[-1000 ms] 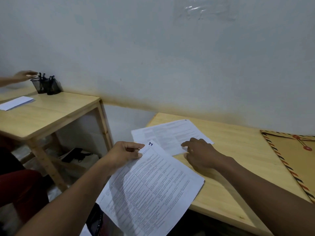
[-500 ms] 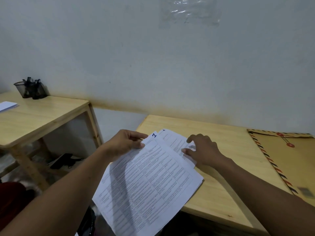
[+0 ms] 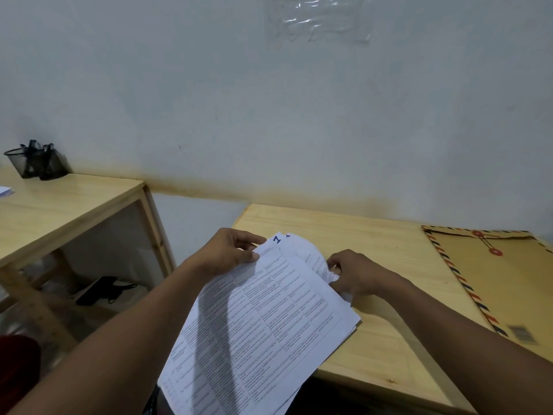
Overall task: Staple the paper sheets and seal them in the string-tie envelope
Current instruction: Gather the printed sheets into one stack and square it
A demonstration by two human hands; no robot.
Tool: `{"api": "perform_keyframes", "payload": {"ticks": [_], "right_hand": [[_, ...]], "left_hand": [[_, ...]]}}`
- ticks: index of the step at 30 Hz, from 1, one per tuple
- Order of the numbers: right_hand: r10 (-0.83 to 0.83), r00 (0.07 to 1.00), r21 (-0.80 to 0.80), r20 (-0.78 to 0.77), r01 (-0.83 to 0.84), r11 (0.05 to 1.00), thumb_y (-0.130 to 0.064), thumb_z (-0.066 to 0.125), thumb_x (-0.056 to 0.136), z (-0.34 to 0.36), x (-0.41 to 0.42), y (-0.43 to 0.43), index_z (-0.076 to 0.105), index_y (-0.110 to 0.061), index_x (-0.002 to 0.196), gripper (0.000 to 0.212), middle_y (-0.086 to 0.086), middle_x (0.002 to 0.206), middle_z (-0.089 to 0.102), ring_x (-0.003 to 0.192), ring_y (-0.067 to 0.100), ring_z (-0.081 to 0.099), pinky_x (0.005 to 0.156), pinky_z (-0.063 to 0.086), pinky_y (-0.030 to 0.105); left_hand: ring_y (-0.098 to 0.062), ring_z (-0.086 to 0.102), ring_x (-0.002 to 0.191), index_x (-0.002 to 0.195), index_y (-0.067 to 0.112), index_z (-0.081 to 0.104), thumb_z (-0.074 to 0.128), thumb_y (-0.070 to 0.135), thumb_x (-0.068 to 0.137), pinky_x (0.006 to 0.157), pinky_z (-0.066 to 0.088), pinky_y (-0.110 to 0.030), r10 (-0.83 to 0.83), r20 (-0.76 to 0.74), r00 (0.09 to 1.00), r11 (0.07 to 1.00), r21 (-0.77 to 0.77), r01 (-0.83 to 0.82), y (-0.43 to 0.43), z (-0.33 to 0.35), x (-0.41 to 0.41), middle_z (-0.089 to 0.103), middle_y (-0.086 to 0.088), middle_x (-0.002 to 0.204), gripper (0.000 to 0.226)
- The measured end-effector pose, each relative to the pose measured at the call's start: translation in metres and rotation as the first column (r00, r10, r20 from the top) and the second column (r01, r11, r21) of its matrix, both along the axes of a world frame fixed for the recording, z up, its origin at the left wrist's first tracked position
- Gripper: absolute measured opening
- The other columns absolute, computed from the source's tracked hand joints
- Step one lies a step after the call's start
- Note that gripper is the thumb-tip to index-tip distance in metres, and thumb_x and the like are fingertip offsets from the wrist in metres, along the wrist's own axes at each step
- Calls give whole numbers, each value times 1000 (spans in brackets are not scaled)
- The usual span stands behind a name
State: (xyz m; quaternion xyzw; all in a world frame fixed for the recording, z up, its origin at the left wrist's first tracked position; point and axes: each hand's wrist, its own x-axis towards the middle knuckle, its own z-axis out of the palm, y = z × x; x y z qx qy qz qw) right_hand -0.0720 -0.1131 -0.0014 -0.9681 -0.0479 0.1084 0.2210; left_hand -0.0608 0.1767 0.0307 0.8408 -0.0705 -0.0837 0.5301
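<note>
Paper sheets (image 3: 263,319) sit gathered between the person's two hands, most of the stack hanging off the near left corner of the desk (image 3: 374,235) with only its right part over the wood. The left hand (image 3: 230,253) pinches the far left corner of the top sheet, thumb on the printed face beside the handwritten "1", while the right hand (image 3: 356,274) closes its fingers on the right edge, where one lower sheet is curled up and sticks out past the others. That curl is the main worry, as I see it: if the hands square the stack without flattening it, the sheet may fold or crease, or sit skewed so a staple would catch it crooked or miss it. The overhang is the second risk; a loosened pinch could let the bottom pages slide off toward the floor, since nothing supports them there. The far corners are also fanned, not flush, so the pages need tapping even on the desk first. No stapler shows anywhere in view. The string-tie envelope (image 3: 508,283) lies flat on the right side of the desk, well apart from the sheets, its flap apparently down.
</note>
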Motion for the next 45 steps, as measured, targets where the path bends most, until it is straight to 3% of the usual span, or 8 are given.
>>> {"api": "perform_keyframes", "payload": {"ticks": [4, 13, 17, 22, 28, 32, 36, 45], "right_hand": [[1, 1000, 139, -13, 1, 990, -26, 81, 73, 2, -8, -13, 55, -27, 82, 27, -6, 91, 52, 82, 16, 45, 67, 37, 25], [-21, 980, 533, -197, 125, 837, -26, 89, 60, 26, -19, -28, 53, -22, 117, 67, 14, 97, 69, 87, 28, 68, 88, 54, 49], [-62, 988, 565, -142, 132, 814, -48, 79, 79, 28, -19, -26, 66, -21, 103, 38, 5, 94, 77, 85, 26, 73, 78, 53, 38], [-42, 999, 431, 9, 34, 902, -29, 73, 89, 29, -15, -25, 46, -15, 62, 40, -5, 60, 40, 56, 14, 35, 53, 26, 25], [51, 994, 422, -96, -6, 907, -14, 66, 88, 32, -19, -32, 67, -25, 106, 21, -4, 62, 51, 62, 16, 51, 59, 40, 26], [-21, 996, 423, -87, 56, 904, -17, 52, 93, 30, -27, -37, 71, -22, 95, 20, 6, 90, 75, 77, 17, 66, 71, 49, 30], [-94, 994, 409, -55, 108, 906, -47, 64, 92, 25, -29, -44, 64, -20, 83, 29, -8, 82, 68, 73, 13, 61, 69, 44, 31], [-51, 999, 548, 12, 36, 836, -26, 63, 96, 20, -35, -49, 64, -18, 101, 10, 2, 98, 78, 84, 22, 76, 83, 61, 50]], "left_hand": [[-17, 68, 87, 111, 19, 78, 77, -2, 84, 90, 56, -31, -22, -16, 1000, 1000, 20, 22, -9, -13, 3, 72, -4, 92, 33], [-4, 61, 70, 96, 25, 77, 73, -8, 86, 74, 53, -18, -32, 14, 999, 999, -1, 32, -23, -34, 2, 67, 5, 77, 34], [-17, 73, 87, 107, 22, 80, 73, 0, 87, 89, 58, -40, -19, 64, 998, 1000, 26, 18, -21, -40, -1, 78, -11, 98, 31], [-24, 74, 97, 111, 32, 79, 74, 14, 84, 92, 59, -50, 30, 110, 993, 998, 58, -37, -22, -41, -2, 77, -5, 105, 33], [-15, 68, 81, 109, 32, 77, 71, 6, 90, 72, 55, -33, 68, 93, 993, 998, 4, -69, -36, -31, 0, 71, 0, 99, 33], [-15, 71, 83, 114, 32, 76, 69, 8, 91, 77, 57, -35, 69, 100, 993, 998, -7, -69, -54, -28, 4, 72, 8, 94, 33], [-11, 70, 88, 119, 31, 74, 69, 11, 92, 75, 53, -27, 46, 118, 992, 999, 18, -48, -75, -28, 6, 71, 10, 98, 34], [-9, 68, 80, 110, 33, 76, 69, 9, 91, 72, 50, -25, 31, 107, 994, 999, -37, -27, -92, -21, 12, 72, 8, 91, 31]]}}
